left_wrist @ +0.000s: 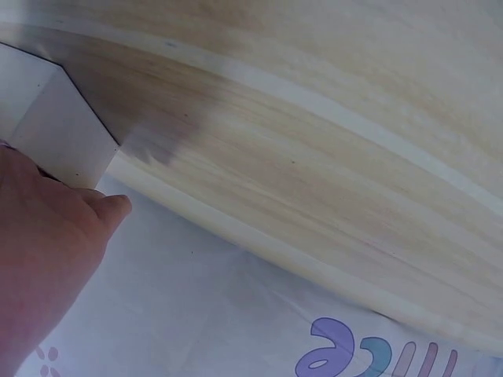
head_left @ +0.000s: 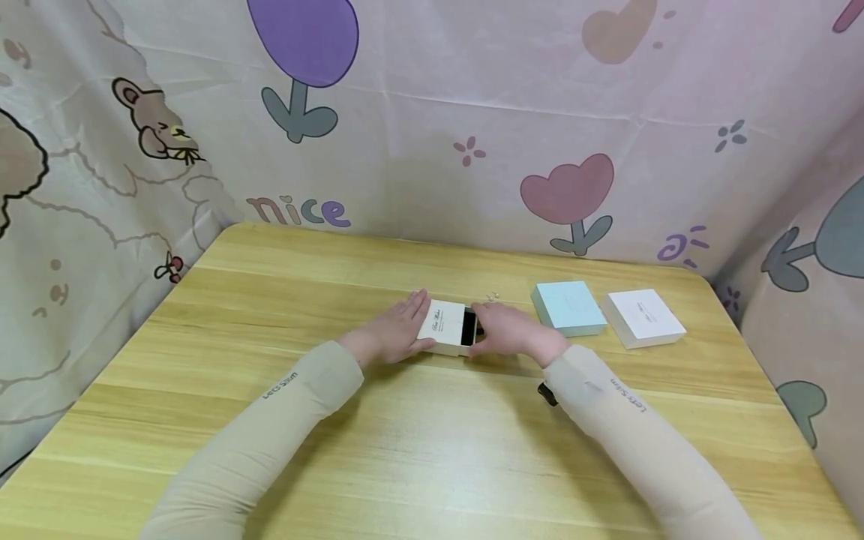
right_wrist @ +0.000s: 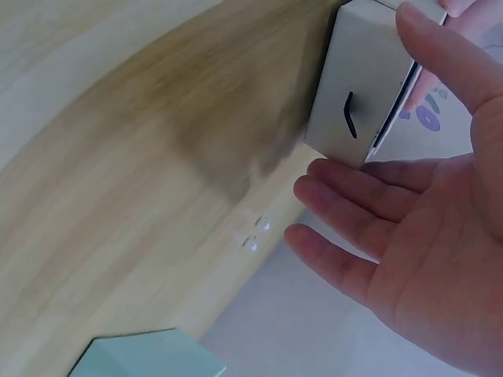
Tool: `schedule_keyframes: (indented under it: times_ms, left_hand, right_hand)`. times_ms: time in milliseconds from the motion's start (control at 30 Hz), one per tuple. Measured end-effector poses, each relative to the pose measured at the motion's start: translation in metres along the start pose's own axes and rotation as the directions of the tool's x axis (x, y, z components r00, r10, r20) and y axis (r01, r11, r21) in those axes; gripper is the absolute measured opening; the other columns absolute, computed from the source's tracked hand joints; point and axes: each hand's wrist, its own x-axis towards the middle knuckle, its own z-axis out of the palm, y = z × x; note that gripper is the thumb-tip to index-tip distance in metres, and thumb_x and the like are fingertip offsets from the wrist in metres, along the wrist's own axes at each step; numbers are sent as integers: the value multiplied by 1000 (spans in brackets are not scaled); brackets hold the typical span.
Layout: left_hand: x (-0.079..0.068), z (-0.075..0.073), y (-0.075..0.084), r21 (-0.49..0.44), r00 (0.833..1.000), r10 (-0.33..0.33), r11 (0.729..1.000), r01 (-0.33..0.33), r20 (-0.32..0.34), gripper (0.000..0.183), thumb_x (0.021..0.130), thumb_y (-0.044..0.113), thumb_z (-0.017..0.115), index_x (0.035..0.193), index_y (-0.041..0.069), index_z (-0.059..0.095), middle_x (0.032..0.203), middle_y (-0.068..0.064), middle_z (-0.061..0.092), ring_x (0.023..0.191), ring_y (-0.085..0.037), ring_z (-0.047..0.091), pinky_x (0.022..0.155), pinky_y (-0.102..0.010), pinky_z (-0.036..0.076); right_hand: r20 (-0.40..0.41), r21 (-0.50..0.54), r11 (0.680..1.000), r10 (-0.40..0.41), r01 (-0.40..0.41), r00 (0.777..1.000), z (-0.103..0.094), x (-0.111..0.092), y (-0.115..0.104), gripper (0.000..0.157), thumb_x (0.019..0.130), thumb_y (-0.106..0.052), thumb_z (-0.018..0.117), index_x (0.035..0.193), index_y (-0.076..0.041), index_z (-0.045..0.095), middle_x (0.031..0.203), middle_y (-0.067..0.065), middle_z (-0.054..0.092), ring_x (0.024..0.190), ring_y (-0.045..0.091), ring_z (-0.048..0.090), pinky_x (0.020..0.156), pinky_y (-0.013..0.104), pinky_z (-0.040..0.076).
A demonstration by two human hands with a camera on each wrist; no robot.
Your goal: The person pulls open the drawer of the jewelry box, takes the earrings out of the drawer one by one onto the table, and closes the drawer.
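Note:
A small white drawer-style box (head_left: 442,324) with dark lettering sits at the middle of the table. Its inner tray (head_left: 469,330) is partly slid out to the right and shows a black inside. My left hand (head_left: 394,328) grips the outer sleeve from the left, thumb on the near side and fingers at the far side. At the opposite end my right hand (head_left: 508,328) holds the tray between thumb and fingers. A short black ribbon pull (right_wrist: 349,115) shows on the tray's end in the right wrist view. Two small clear, shiny pieces (right_wrist: 256,233) lie on the table beyond the right hand.
To the right stand a light blue box (head_left: 569,308) and another white box (head_left: 643,318), side by side. The wooden table (head_left: 270,292) meets a printed cloth (head_left: 418,150) at its back edge. Something small and black (head_left: 548,394) hangs at the right cuff.

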Motion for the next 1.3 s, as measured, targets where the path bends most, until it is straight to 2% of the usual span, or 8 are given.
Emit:
schedule_keyframes:
  times_ms: [367, 500, 633, 733, 1033, 1300]
  left_hand:
    - [-1, 1, -1, -3, 1000, 11, 1000, -11, -14, 79, 99, 48, 32, 147, -6, 1, 156, -22, -2, 146, -32, 1, 119, -42, 11]
    - [0, 1, 0, -3, 1000, 15, 1000, -15, -15, 78, 99, 47, 32, 147, -6, 1, 156, -23, -2, 145, -33, 2, 119, -42, 11]
    - [0, 1, 0, -3, 1000, 9, 1000, -9, -8, 79, 99, 47, 32, 147, -6, 1, 156, -22, -3, 146, -33, 1, 119, -42, 11]
    - [0, 1, -1, -3, 1000, 1, 1000, -1, -3, 79, 99, 47, 32, 147, -5, 0, 156, -22, -3, 146, -32, 1, 119, -42, 11]
    - [2, 0, 0, 11, 1000, 4, 1000, -3, -9, 78, 99, 47, 32, 147, -6, 0, 156, -22, -3, 146, -32, 1, 119, -42, 12]
    - [1, 0, 0, 4, 1000, -14, 1000, 14, -2, 78, 99, 48, 32, 148, -5, 1, 156, -21, -4, 146, -32, 1, 119, -42, 11]
  right_hand:
    - [1, 8, 1000, -4, 4, 1000, 2, 4, -3, 86, 78, -39, 73, 139, 8, 35, 130, 23, 53, 117, 34, 54, 101, 46, 44]
    - [-6, 29, 1000, -7, 7, 1000, 2, 3, -5, 89, 78, -37, 74, 141, 8, 29, 129, 23, 54, 115, 32, 56, 99, 44, 46]
    - [-10, 74, 996, -56, 57, 998, 2, 3, -11, 76, 80, -32, 73, 136, 4, 37, 118, 16, 61, 100, 22, 60, 89, 37, 51]
    - [-14, 60, 994, -94, 94, 996, 2, 4, -16, 61, 83, -30, 71, 128, 1, 44, 109, 11, 63, 88, 17, 59, 82, 34, 52]
    - [-19, -11, 998, -64, 63, 998, 3, 3, -20, 69, 86, -30, 68, 138, 4, 38, 122, 17, 61, 99, 20, 61, 90, 37, 51]
    - [-28, -44, 996, -78, 77, 997, 5, 6, -18, 64, 86, -32, 68, 134, 2, 43, 110, 11, 64, 82, 15, 55, 78, 32, 52]
